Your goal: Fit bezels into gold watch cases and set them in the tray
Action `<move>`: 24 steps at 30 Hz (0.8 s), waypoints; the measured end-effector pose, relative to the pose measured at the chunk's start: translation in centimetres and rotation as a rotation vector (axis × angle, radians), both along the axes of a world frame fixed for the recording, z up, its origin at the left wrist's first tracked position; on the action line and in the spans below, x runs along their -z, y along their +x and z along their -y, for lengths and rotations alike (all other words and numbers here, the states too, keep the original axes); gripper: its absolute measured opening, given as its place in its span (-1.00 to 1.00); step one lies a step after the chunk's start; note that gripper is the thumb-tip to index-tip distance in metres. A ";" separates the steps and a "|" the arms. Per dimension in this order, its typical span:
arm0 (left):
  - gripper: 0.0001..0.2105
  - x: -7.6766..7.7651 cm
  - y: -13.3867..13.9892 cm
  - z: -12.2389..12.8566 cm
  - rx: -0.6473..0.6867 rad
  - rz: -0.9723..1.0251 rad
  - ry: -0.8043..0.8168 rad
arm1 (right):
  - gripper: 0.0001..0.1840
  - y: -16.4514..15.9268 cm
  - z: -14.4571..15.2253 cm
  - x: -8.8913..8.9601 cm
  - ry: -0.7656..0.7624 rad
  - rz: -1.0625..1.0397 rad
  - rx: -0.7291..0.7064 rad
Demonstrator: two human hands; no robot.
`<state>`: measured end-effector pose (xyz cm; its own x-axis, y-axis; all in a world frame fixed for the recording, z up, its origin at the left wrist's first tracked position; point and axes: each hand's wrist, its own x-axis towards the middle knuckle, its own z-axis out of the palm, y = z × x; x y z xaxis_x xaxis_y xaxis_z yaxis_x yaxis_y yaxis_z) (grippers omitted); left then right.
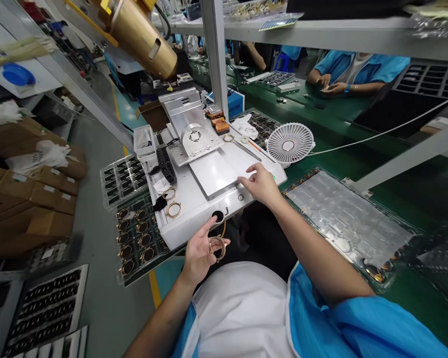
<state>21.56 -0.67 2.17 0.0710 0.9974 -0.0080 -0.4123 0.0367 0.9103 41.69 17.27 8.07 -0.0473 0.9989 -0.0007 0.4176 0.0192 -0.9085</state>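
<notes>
My left hand (198,252) holds a gold round watch case (211,239) between thumb and fingers, in front of the white machine base (182,229). Its index finger stretches up towards a black round button (218,216) on the base's front; whether it touches cannot be told. Over the front right edge of the base is my right hand (262,185), thumb and index finger apart with nothing visible between them. A flat white plate (214,174) lies just left of it. Two more gold rings, one nearer (173,210) and one farther (168,194), rest on the left of the base.
Trays of round gold-rimmed parts (145,240) stand at the left. A silver fixture (194,139) rises behind the plate, under a gold cylindrical machine head (144,40). Tweezers (246,149) and a white fan (290,143) are to the right, beside a covered tray (343,214). A co-worker (358,72) sits opposite.
</notes>
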 end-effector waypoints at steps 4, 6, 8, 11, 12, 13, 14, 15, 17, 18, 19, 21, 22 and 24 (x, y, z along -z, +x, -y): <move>-0.03 0.7 0.9 0.2 -0.026 -0.361 0.225 | -0.65 0.0 6.1 2.3 -0.166 -0.350 -0.266; 0.04 1.0 1.7 -0.1 0.022 -0.583 0.358 | -0.53 -0.4 8.5 3.2 -0.247 -0.536 -0.333; 0.05 1.0 2.5 -0.6 0.093 -0.784 0.453 | -0.48 -0.7 9.7 3.7 -0.252 -0.669 -0.302; -0.08 0.6 2.9 -1.1 0.158 -0.868 0.524 | -0.52 -0.2 9.7 3.5 -0.262 -0.762 -0.239; -0.15 0.4 2.9 -1.2 0.160 -0.815 0.531 | -0.52 0.1 9.5 3.3 -0.275 -0.775 -0.241; -0.21 0.3 2.8 -1.2 0.152 -0.738 0.525 | -0.51 0.5 9.4 3.1 -0.290 -0.779 -0.248; -0.25 0.2 2.7 -1.2 0.142 -0.651 0.506 | -0.51 0.8 9.2 2.9 -0.304 -0.773 -0.256; -0.27 0.1 2.6 -1.3 0.136 -0.570 0.476 | -0.50 1.2 9.2 2.6 -0.317 -0.759 -0.261; -0.26 0.1 2.3 -1.3 0.138 -0.465 0.409 | -0.51 1.5 9.3 2.3 -0.334 -0.706 -0.262; -0.25 0.2 2.3 -1.3 0.144 -0.446 0.392 | -0.51 1.6 9.3 2.2 -0.339 -0.672 -0.261; -0.24 0.4 2.2 -1.3 0.153 -0.447 0.387 | -0.53 1.6 9.4 2.1 -0.340 -0.639 -0.256; -0.23 0.6 2.1 -1.3 0.158 -0.491 0.401 | -0.58 1.5 9.5 2.1 -0.334 -0.578 -0.243; -0.23 0.7 2.1 -1.3 0.159 -0.527 0.415 | -0.61 1.5 9.4 2.1 -0.332 -0.553 -0.243; -0.24 0.7 2.1 -1.3 0.170 -0.629 0.447 | -0.66 1.5 9.3 2.3 -0.337 -0.521 -0.262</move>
<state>23.68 0.60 1.48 0.3383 0.8913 0.3018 0.1637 -0.3715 0.9139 43.18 8.00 5.79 -0.3665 0.9036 -0.2217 -0.0571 -0.2597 -0.9640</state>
